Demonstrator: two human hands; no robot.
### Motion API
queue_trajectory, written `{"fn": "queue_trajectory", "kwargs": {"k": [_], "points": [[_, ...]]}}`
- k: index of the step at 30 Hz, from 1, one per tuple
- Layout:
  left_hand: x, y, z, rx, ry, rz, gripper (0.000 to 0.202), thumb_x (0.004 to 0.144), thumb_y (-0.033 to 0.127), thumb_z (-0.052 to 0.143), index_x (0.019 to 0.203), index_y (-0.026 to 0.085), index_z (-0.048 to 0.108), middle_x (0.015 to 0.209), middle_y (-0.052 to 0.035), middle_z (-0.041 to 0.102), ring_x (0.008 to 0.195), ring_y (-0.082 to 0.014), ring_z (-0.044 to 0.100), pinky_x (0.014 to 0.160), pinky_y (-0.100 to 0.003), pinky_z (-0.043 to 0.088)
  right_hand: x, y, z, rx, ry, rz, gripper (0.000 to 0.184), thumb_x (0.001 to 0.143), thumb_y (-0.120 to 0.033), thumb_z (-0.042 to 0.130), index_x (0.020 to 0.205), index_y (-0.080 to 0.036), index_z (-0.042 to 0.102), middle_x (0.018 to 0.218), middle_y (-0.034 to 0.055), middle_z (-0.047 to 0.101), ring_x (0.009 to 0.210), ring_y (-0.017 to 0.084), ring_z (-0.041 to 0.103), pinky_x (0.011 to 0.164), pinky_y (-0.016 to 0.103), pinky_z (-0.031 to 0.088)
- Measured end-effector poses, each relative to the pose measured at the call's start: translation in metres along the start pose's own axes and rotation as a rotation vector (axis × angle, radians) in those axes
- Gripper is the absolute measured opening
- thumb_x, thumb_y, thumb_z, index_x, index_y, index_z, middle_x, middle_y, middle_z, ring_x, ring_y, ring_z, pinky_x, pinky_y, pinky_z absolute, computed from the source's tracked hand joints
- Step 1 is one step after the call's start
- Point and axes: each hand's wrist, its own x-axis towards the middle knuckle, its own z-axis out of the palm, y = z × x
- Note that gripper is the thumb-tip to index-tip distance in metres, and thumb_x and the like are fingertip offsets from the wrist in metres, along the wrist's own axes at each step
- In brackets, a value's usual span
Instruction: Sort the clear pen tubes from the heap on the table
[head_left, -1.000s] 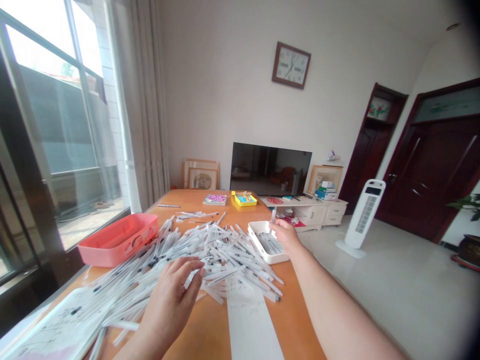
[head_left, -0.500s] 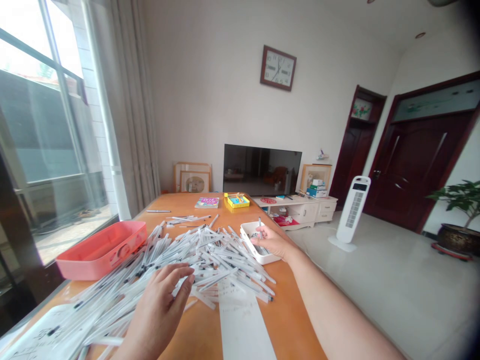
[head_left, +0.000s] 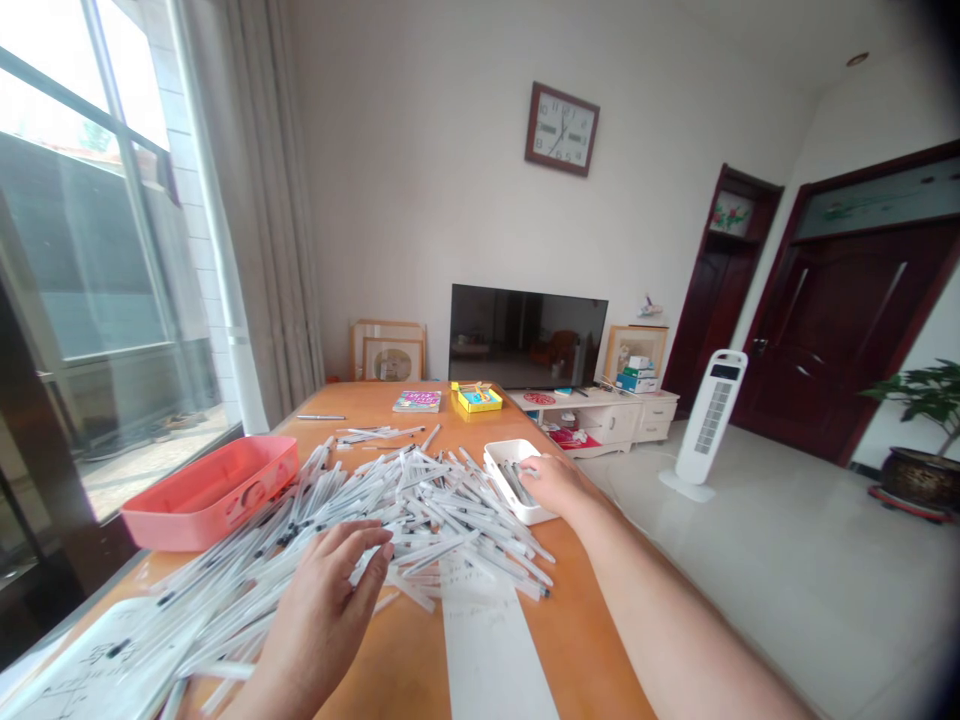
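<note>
A large heap of clear pens [head_left: 420, 500], some with dark ends, spreads over the wooden table. My left hand [head_left: 330, 590] rests low at the heap's near side, its fingers curved and the thumb apart, holding nothing. At the right table edge is a white basket [head_left: 531, 516] with several thin grey and dark pieces inside. My right hand [head_left: 556, 484] reaches over the basket's right side, fingertips bent down into it and close together. Whatever they pinch is hidden.
A pink bin [head_left: 172, 525] stands left of the heap. White paper strip [head_left: 487, 650] lies in front, written sheets [head_left: 82, 660] at near left. Farther back are a small book [head_left: 417, 402], a yellow box [head_left: 480, 402] and a lone pen [head_left: 321, 417]. A tower fan [head_left: 709, 425] stands on the floor.
My right hand has lowered into the white basket; the upright pen it pinched above the basket no longer shows standing. The left hand has stayed nearly still.
</note>
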Motion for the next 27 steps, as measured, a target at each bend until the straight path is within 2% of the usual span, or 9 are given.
{"fn": "queue_trajectory", "kwargs": {"k": [2,4,7,10,15,21,24,27], "points": [[0.000,0.000,0.000,0.000,-0.002,-0.001,0.024,0.095,0.043,0.054,0.099,0.027,0.071,0.110,-0.0066,0.070,0.105,-0.0259,0.065,0.090,-0.042,0.053,-0.001,-0.001,0.003,-0.038,-0.047,-0.017,0.044,0.094,-0.050,0.047,0.132,-0.035,0.063,0.148,0.0045,0.053,0.138,0.031,0.040,0.112,0.048,0.025],[0.000,0.000,-0.001,0.000,-0.011,-0.002,0.024,0.095,0.043,0.054,0.100,0.027,0.071,0.111,-0.0064,0.070,0.105,-0.0259,0.064,0.090,-0.042,0.053,-0.003,-0.003,0.006,-0.063,-0.126,-0.034,0.050,0.096,-0.058,0.040,0.138,-0.038,0.058,0.154,0.0019,0.047,0.145,0.032,0.032,0.117,0.055,0.014],[-0.001,-0.001,-0.001,-0.001,-0.025,-0.008,0.024,0.095,0.043,0.055,0.101,0.028,0.071,0.111,-0.0063,0.070,0.106,-0.0258,0.064,0.090,-0.042,0.053,-0.007,-0.005,0.010,-0.092,-0.221,-0.041,0.056,0.099,-0.062,0.027,0.143,-0.039,0.052,0.158,0.0008,0.041,0.149,0.033,0.026,0.118,0.062,0.000],[-0.001,-0.001,-0.001,-0.003,-0.028,-0.014,0.024,0.096,0.043,0.054,0.101,0.027,0.071,0.112,-0.0063,0.069,0.105,-0.0253,0.064,0.089,-0.041,0.054,-0.011,-0.008,0.010,-0.114,-0.266,-0.036,0.061,0.100,-0.063,0.019,0.146,-0.038,0.049,0.161,0.0025,0.035,0.150,0.034,0.023,0.116,0.066,-0.006],[0.000,0.001,-0.003,0.007,-0.011,-0.011,0.026,0.096,0.044,0.053,0.100,0.026,0.071,0.110,-0.0068,0.070,0.104,-0.0252,0.065,0.089,-0.041,0.054,-0.015,-0.013,0.004,-0.127,-0.296,-0.047,0.062,0.101,-0.060,0.016,0.149,-0.034,0.047,0.161,0.0062,0.035,0.149,0.030,0.027,0.115,0.065,-0.010],[0.002,0.004,-0.007,0.010,-0.005,-0.016,0.028,0.095,0.046,0.053,0.099,0.025,0.071,0.109,-0.0081,0.070,0.105,-0.0266,0.065,0.088,-0.040,0.055,-0.030,-0.009,0.000,-0.110,-0.308,-0.070,0.054,0.102,-0.054,0.022,0.144,-0.037,0.052,0.157,0.0017,0.043,0.149,0.026,0.029,0.118,0.061,-0.007],[0.001,0.004,-0.007,-0.001,-0.005,-0.019,0.029,0.095,0.047,0.053,0.100,0.025,0.071,0.109,-0.0076,0.070,0.105,-0.0266,0.064,0.088,-0.040,0.055,-0.044,-0.005,0.001,-0.093,-0.284,-0.051,0.056,0.101,-0.057,0.025,0.143,-0.035,0.054,0.156,0.0034,0.043,0.148,0.028,0.030,0.119,0.059,-0.003],[0.001,0.003,-0.006,-0.006,-0.006,-0.012,0.028,0.095,0.047,0.054,0.100,0.025,0.071,0.108,-0.0067,0.071,0.105,-0.0262,0.064,0.090,-0.041,0.053,-0.056,-0.005,0.004,-0.061,-0.238,-0.029,0.058,0.099,-0.062,0.026,0.140,-0.035,0.057,0.156,0.0052,0.043,0.145,0.032,0.034,0.117,0.062,-0.005]]}}
